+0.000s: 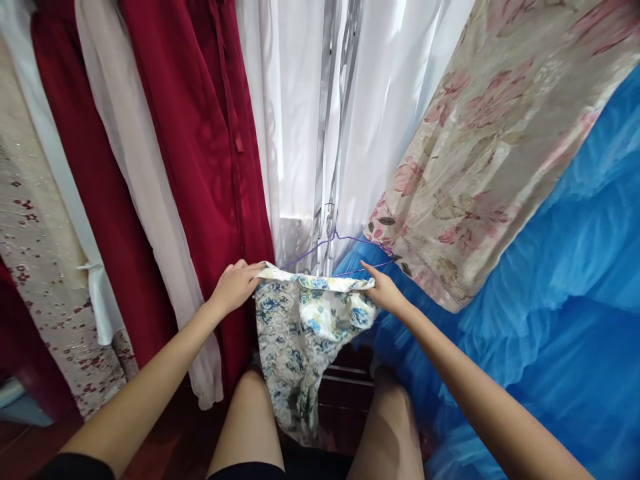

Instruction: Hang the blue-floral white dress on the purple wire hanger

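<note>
A white garment with blue and yellow flowers [287, 340] hangs down between my hands, its folded top edge drawn out nearly straight. At the left end of that edge, my left hand [237, 287] is closed, pinching the cloth. My right hand [386, 290] grips the opposite end, with one finger pointing up. Just beyond the top edge is a purple wire hanger [345, 239]; its lower part is partly hidden by the cloth, and I cannot tell whether it is attached. The garment's lower end falls between my knees.
Long dark red dresses [187, 133] and a pale pink one [125, 153] hang to the left. White cloth [390, 87] hangs ahead. A beige floral garment [480, 167] and ruffled blue tulle [565, 333] crowd the right side. Dark reddish flooring [165, 440] shows below.
</note>
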`<state>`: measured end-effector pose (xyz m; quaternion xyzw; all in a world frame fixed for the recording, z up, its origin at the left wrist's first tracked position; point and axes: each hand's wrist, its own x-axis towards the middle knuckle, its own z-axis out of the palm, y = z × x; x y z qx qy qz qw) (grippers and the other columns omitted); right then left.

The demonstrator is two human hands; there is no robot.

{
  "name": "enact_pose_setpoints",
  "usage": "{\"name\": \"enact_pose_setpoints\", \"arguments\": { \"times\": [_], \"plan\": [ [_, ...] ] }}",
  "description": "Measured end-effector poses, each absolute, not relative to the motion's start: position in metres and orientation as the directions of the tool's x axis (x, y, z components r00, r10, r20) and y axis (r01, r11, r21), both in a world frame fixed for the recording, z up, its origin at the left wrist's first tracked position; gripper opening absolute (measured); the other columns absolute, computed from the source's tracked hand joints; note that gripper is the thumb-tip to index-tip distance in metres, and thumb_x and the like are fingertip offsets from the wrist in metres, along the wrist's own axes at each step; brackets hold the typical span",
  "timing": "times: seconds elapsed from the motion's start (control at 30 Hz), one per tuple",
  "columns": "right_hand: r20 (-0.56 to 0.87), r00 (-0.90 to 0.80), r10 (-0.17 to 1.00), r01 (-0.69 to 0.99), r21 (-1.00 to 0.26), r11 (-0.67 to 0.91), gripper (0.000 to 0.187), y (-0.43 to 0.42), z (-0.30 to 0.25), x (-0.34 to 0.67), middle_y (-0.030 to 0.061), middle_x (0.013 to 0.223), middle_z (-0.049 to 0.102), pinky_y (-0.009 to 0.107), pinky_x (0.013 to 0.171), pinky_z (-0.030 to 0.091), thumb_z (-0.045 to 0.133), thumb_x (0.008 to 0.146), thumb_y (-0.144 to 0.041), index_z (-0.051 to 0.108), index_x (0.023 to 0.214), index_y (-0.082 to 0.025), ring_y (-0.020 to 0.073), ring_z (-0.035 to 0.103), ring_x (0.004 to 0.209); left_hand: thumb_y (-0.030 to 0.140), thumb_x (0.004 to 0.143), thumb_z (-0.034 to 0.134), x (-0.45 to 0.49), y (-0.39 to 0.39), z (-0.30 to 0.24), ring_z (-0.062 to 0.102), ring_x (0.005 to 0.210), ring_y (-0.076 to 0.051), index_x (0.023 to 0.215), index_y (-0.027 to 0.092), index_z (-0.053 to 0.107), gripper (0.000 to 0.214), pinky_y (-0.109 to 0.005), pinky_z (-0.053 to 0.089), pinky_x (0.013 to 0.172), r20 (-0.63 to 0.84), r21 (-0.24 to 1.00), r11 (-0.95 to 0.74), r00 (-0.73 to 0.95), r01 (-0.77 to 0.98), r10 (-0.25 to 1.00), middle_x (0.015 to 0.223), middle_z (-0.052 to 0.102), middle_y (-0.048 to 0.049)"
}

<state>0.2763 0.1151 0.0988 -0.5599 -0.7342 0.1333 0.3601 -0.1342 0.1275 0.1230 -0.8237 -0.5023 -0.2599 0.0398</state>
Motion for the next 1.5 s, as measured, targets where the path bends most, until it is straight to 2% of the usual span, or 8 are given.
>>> {"name": "enact_pose_setpoints", "arguments": {
  "times": [0.23,0.4,0.63,0.77,0.9,1.23,1.37,1.5],
  "plan": [
    [0.34,-0.116,0.933,0.788,-0.541,0.295,0.052,0.1,0.083,0.253,0.0114,0.12,0.075,0.034,0.094,0.051,0.056,0.077,-0.009,0.072,0.125,-0.021,0.0302,0.069,0.114,0.029,0.097,0.041,-0.082,0.13,0.148,0.049,0.131,-0.029,0.125,0.024,0.065,0.038,-0.048,0.038,0.108,0.553,0.252,-0.624,0.419,0.74,0.72,0.15,0.054,-0.0072],
    [0.406,-0.177,0.897,0.623,-0.659,0.421,0.043,0.068,0.089,0.266,0.0077,0.1,0.078,0.032,0.082,0.052,0.053,0.074,-0.009,0.075,0.11,-0.019,0.0259,0.071,0.095,0.027,0.094,0.049,-0.046,0.127,0.155,0.058,0.127,-0.025,0.123,0.023,0.064,0.033,-0.038,0.042,0.108,0.664,0.382,-0.707,0.356,0.595,0.658,0.141,0.061,-0.0068],
    [0.553,0.182,0.813,0.745,-0.618,0.253,0.086,0.058,0.104,0.321,0.0091,0.09,0.074,0.038,0.078,0.052,0.054,0.082,-0.022,0.019,0.16,-0.01,0.0264,0.068,0.078,0.03,0.09,0.054,-0.041,0.124,0.155,0.067,0.092,-0.02,0.099,0.019,0.07,0.022,-0.026,0.047,0.084,0.643,0.519,-0.64,0.235,0.567,0.729,0.099,0.074,-0.0023],
    [0.525,0.155,0.837,0.785,-0.58,0.219,0.087,0.085,0.111,0.338,0.0239,0.136,0.062,0.043,0.1,0.048,0.057,0.083,-0.026,0.023,0.159,-0.005,0.0341,0.063,0.119,0.03,0.09,0.052,-0.041,0.122,0.154,0.065,0.087,-0.018,0.097,0.018,0.07,0.023,-0.025,0.044,0.08,0.648,0.521,-0.642,0.229,0.563,0.727,0.094,0.073,-0.0014],
    [0.48,0.145,0.865,0.751,-0.622,0.219,0.086,0.112,0.109,0.341,0.0225,0.146,0.055,0.044,0.109,0.044,0.067,0.077,-0.031,0.037,0.154,-0.007,0.0346,0.057,0.13,0.032,0.091,0.051,-0.041,0.123,0.151,0.062,0.081,-0.017,0.089,0.018,0.067,0.021,-0.025,0.043,0.075,0.635,0.526,-0.619,0.214,0.583,0.742,0.086,0.07,0.0001],
    [0.495,0.058,0.867,0.797,-0.545,0.259,0.029,0.071,0.113,0.349,0.008,0.077,0.074,0.031,0.067,0.047,0.062,0.075,-0.027,0.076,0.096,-0.012,0.0237,0.067,0.07,0.049,0.091,0.058,-0.086,0.138,0.124,0.064,0.106,-0.025,0.112,0.022,0.06,0.035,-0.035,0.047,0.092,0.63,0.541,-0.52,0.091,0.66,0.771,0.115,0.069,-0.0072],
    [0.357,-0.126,0.926,0.547,-0.753,0.365,0.024,0.043,0.133,0.342,-0.0016,0.055,0.059,0.025,0.054,0.039,0.065,0.079,-0.032,0.064,0.061,-0.017,0.0145,0.053,0.054,0.049,0.093,0.054,-0.097,0.141,0.129,0.064,0.101,-0.024,0.105,0.021,0.062,0.031,-0.035,0.047,0.093,0.645,0.569,-0.512,0.038,0.643,0.763,0.107,0.069,-0.0058],
    [0.224,-0.056,0.973,-0.012,-0.974,0.224,0.037,0.042,0.14,0.315,0.0029,0.073,0.071,0.031,0.067,0.052,0.069,0.082,-0.056,0.069,0.086,-0.018,0.0211,0.067,0.068,0.044,0.094,0.052,-0.09,0.141,0.127,0.062,0.111,-0.025,0.111,0.02,0.065,0.032,-0.038,0.045,0.101,0.657,0.602,-0.559,0.044,0.57,0.753,0.116,0.068,-0.0079]
  ]
}}
